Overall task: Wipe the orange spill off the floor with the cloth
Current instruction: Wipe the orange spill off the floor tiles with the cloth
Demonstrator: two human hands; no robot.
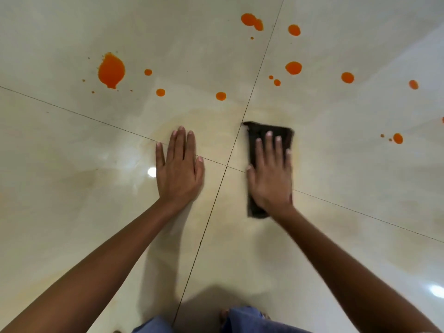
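Note:
A dark brown folded cloth lies flat on the cream tiled floor, right of the tile joint crossing. My right hand presses flat on top of it, fingers spread, covering its middle. My left hand rests palm down on the bare floor to the left, holding nothing. Orange spill drops are scattered across the far tiles: a large blot at far left, a double drop at the top, and several smaller dots such as one beyond the cloth. A faint yellowish smear surrounds the hands.
Dark grout lines cross just between my hands. My knees in blue fabric are at the bottom edge. More orange dots lie to the right of the cloth. Bright light reflections shine on the glossy tiles.

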